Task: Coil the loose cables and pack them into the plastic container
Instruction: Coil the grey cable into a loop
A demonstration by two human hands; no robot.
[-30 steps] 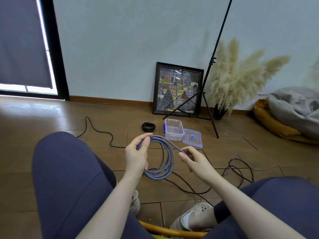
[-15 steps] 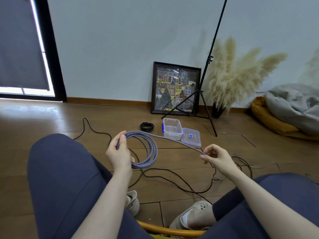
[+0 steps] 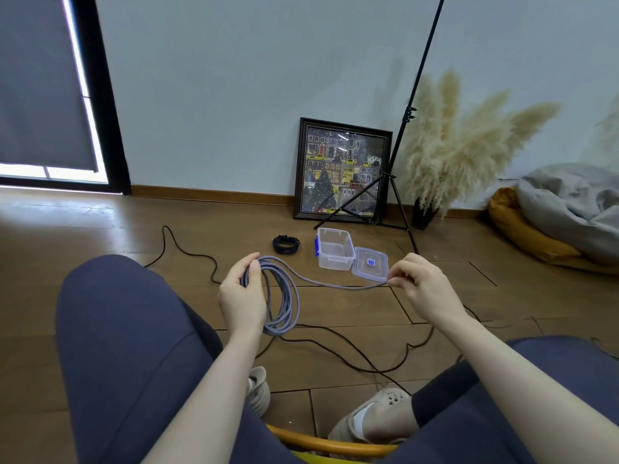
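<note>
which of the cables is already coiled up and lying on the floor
The small black coil, just left of the clear container. The grey cable is half-wound in the left hand; the long black cable still lies loose.

One head-worn wide-angle camera looks forward and down over the person's knees at nearby floor (image 3: 100,236) and wall (image 3: 234,95).

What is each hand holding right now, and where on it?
Both hold the grey cable. The left hand grips the gathered loops at the top of the coil; the right hand pinches the free length stretched out to the side.
</note>
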